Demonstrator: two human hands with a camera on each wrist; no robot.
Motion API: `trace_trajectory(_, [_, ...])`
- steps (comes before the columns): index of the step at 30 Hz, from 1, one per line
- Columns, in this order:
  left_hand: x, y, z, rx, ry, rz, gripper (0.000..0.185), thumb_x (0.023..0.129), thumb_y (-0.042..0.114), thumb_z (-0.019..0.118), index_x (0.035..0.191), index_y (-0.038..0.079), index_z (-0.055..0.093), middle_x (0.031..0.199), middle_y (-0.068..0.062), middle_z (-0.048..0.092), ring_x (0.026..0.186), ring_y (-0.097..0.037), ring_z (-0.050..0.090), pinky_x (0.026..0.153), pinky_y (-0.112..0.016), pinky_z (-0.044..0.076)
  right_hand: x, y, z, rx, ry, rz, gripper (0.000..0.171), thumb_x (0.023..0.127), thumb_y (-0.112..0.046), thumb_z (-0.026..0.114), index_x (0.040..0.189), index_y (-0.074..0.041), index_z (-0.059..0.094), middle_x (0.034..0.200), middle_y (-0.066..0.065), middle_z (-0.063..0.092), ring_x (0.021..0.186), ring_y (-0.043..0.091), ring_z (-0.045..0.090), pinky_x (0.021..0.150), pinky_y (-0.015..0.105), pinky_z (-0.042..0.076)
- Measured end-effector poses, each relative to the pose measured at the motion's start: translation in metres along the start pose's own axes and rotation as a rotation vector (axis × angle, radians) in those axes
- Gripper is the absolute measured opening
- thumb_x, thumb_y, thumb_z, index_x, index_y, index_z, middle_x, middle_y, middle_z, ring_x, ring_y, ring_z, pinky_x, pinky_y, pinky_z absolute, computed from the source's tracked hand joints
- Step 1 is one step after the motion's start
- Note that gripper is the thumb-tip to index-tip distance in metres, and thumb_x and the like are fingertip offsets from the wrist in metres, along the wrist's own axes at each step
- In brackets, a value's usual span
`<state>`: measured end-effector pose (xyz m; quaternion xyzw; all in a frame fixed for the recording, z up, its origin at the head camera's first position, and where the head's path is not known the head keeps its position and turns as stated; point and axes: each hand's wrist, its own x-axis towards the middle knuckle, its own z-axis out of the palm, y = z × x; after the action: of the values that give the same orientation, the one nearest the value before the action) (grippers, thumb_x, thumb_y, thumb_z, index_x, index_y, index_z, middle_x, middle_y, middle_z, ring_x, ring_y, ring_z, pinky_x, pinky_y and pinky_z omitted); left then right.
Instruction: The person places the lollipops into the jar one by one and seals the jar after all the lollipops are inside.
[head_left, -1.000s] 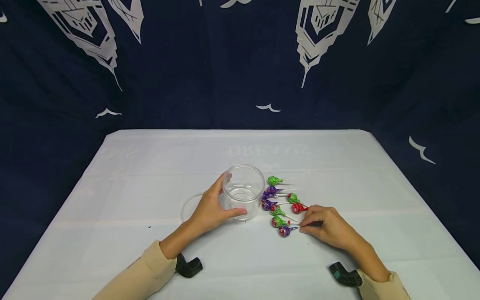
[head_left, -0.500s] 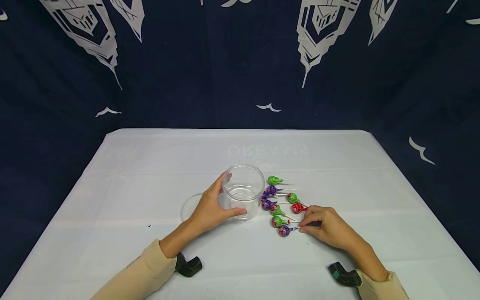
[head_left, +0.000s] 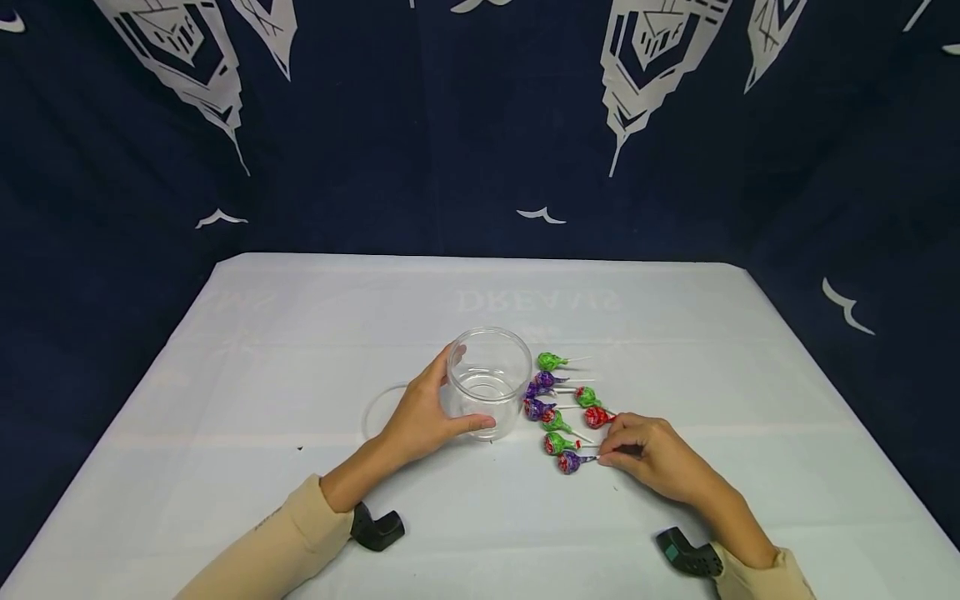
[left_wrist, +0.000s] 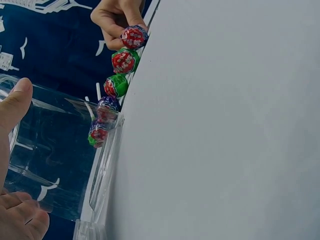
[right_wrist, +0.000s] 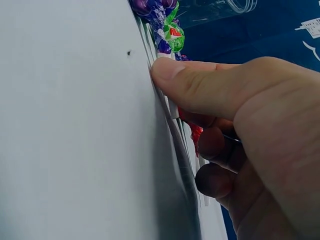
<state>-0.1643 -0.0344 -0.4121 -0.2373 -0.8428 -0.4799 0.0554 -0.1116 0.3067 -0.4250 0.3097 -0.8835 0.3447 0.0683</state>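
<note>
Nothing has shifted — left hand (head_left: 423, 417) still grasps the clear round plastic jar (head_left: 487, 379); at its 4 o'clock, right hand (head_left: 652, 454) pinches the purple-wrapped lollipop's (head_left: 570, 461) stick.

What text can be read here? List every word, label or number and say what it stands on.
"DREAMS", faint and mirrored, on the white table cover, at, beyond the clear jar.
Lollipop wrappers: printed patterns, too small and blurred to read.
Dark backdrop: white emblems and bird shapes only, no letters.
Black wrist devices: no legible marking.
</note>
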Motion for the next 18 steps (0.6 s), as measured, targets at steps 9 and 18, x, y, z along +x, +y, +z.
trace_trajectory(9, [0.0000, 0.0010, -0.0008, -0.002, -0.008, -0.004, 0.110, 0.068, 0.036, 0.092, 0.154, 0.007, 0.029, 0.150, -0.011, 0.045, 0.130, -0.030, 0.049, 0.103, -0.048, 0.044, -0.0002, -0.0043, 0.0007, -0.006, 0.001, 0.000, 0.024, 0.077, 0.003, 0.081, 0.079, -0.020, 0.073, 0.082, -0.015, 0.061, 0.074, 0.003, 0.055, 0.064, 0.016, 0.046])
trace_trajectory(18, [-0.0004, 0.0040, -0.0015, -0.006, -0.003, -0.023, 0.110, 0.068, 0.036, 0.092, 0.154, 0.007, 0.030, 0.150, -0.011, 0.045, 0.127, -0.031, 0.051, 0.102, -0.050, 0.044, 0.0006, -0.0067, 0.0001, -0.009, 0.004, 0.014, 0.025, 0.077, 0.004, 0.081, 0.080, -0.019, 0.071, 0.085, -0.016, 0.063, 0.079, 0.004, 0.059, 0.070, 0.017, 0.049])
